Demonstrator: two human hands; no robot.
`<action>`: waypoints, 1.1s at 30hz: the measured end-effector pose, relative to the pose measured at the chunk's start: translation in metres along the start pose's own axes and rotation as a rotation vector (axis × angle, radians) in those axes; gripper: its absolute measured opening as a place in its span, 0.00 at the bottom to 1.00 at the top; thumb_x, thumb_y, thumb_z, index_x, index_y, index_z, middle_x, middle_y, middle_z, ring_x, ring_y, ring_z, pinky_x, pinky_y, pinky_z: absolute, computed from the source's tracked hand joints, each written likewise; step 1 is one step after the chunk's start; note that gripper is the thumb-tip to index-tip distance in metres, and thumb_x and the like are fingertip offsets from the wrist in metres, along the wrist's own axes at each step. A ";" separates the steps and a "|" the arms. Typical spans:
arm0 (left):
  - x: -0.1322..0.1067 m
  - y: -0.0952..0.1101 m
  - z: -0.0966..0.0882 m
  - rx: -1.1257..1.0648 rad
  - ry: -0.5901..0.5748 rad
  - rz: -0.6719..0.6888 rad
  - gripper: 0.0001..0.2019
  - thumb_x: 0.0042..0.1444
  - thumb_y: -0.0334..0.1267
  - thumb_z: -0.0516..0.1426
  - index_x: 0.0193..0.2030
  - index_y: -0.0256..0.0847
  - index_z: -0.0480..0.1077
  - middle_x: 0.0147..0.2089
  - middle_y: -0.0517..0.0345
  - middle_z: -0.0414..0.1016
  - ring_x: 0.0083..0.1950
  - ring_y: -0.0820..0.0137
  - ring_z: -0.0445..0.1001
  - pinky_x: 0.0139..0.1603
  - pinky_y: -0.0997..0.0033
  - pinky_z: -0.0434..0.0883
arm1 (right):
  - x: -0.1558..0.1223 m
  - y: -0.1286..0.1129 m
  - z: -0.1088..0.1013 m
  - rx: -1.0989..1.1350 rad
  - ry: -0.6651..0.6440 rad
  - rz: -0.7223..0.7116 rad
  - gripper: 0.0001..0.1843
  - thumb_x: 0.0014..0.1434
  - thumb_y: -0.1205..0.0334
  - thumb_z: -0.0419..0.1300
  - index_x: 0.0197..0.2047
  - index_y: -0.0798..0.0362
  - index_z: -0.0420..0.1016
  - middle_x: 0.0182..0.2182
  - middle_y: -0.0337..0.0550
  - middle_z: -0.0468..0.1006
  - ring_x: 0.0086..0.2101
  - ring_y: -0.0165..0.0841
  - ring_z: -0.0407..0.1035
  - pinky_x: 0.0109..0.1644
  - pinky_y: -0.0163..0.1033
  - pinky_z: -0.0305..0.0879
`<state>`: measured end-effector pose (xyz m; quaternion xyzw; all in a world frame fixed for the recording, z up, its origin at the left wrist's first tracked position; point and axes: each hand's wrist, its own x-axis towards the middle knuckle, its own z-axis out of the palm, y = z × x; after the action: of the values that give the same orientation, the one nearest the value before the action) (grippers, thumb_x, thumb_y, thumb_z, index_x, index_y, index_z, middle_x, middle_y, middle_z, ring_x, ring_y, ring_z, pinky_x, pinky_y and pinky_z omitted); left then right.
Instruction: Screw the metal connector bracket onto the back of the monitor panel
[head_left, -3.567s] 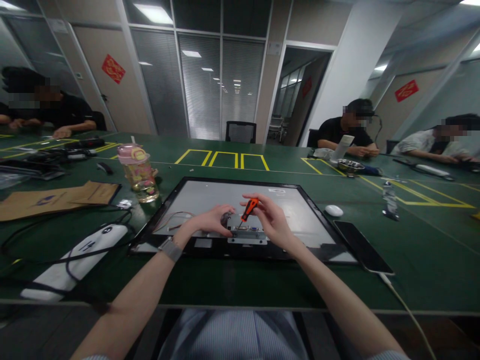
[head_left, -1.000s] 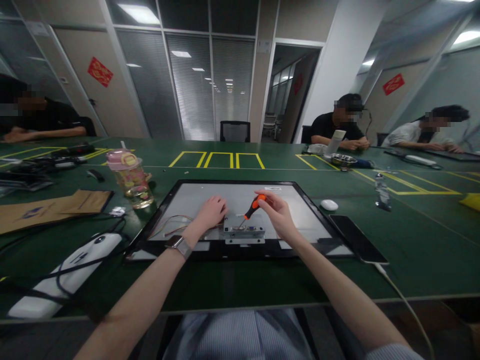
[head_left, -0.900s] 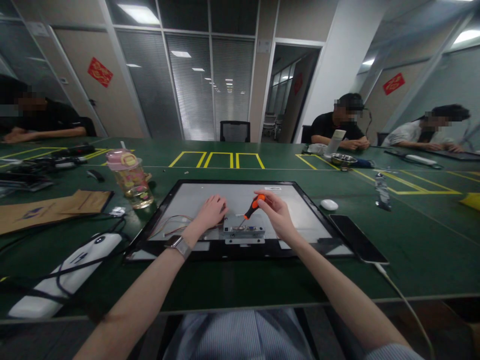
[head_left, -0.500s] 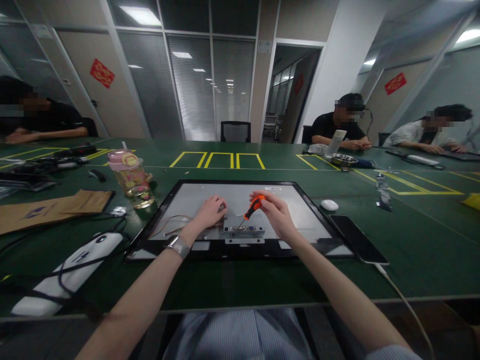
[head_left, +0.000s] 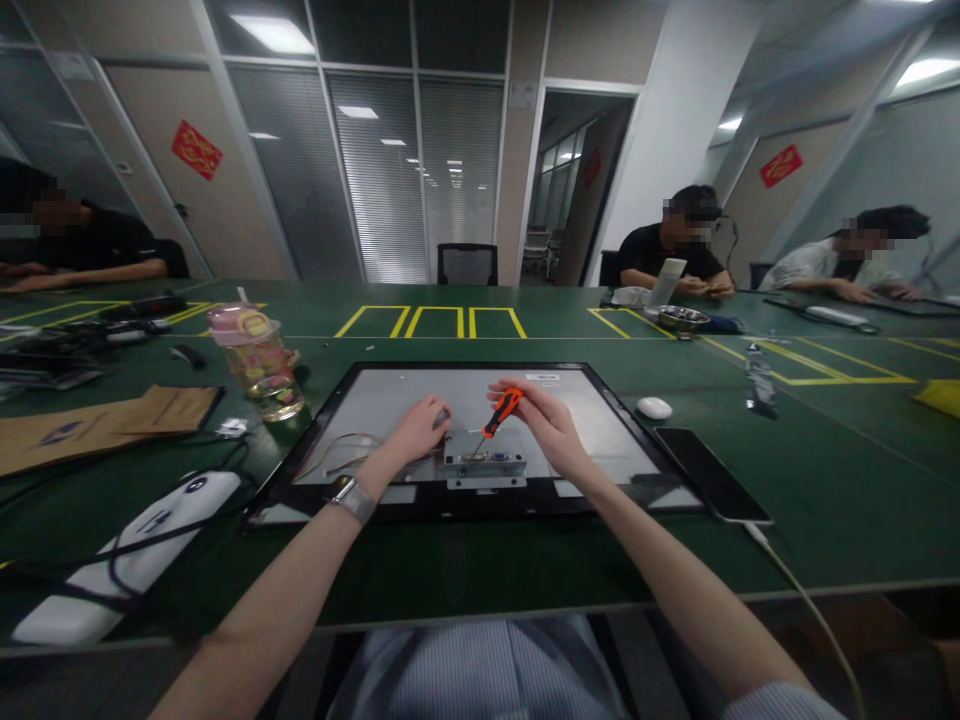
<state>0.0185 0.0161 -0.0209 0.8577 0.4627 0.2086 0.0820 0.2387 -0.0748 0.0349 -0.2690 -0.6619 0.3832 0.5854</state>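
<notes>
A flat monitor panel [head_left: 375, 400] lies face down on the green table [head_left: 525, 560], its grey metal back up. A small metal connector bracket [head_left: 484, 468] sits near its front edge. My right hand [head_left: 544, 425] is closed round an orange-handled screwdriver [head_left: 501, 412], whose tip points down at the bracket. My left hand [head_left: 418, 430] rests on the panel just left of the bracket, fingers curled and pressed down; whether they hold anything is hidden. Thin coloured wires [head_left: 337, 455] run left from the bracket.
A pink-lidded drink bottle [head_left: 259, 360] stands left of the panel, beside brown envelopes [head_left: 97, 425] and a white device wrapped in black cable [head_left: 120, 565]. A white mouse [head_left: 655, 407] and a black phone [head_left: 709, 460] lie right. Other people sit at the table's far sides.
My head has shifted slightly. The screwdriver handle has tipped a little left and the right hand's fingers have turned on it. The left hand has stayed by the bracket.
</notes>
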 end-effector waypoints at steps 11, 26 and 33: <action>-0.001 0.000 0.000 0.009 -0.026 0.024 0.09 0.59 0.33 0.51 0.45 0.40 0.67 0.47 0.51 0.68 0.50 0.63 0.69 0.56 0.62 0.64 | -0.005 -0.002 0.002 -0.145 0.044 -0.053 0.17 0.63 0.59 0.52 0.55 0.44 0.70 0.45 0.44 0.75 0.44 0.36 0.71 0.51 0.48 0.69; -0.004 0.006 0.001 0.080 -0.047 0.038 0.11 0.61 0.32 0.48 0.47 0.39 0.66 0.49 0.49 0.67 0.50 0.63 0.70 0.55 0.64 0.65 | -0.004 0.002 0.005 -0.075 0.077 -0.009 0.17 0.63 0.58 0.52 0.55 0.43 0.69 0.46 0.44 0.74 0.43 0.34 0.72 0.51 0.45 0.68; -0.005 0.007 0.002 0.101 -0.047 0.025 0.11 0.62 0.31 0.47 0.48 0.40 0.65 0.50 0.50 0.67 0.50 0.65 0.70 0.54 0.65 0.65 | -0.002 0.013 0.003 -0.118 0.235 -0.035 0.09 0.53 0.58 0.64 0.39 0.47 0.77 0.36 0.41 0.74 0.38 0.33 0.70 0.42 0.38 0.69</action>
<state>0.0220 0.0076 -0.0216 0.8710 0.4601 0.1657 0.0468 0.2352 -0.0703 0.0231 -0.3346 -0.6147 0.2989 0.6487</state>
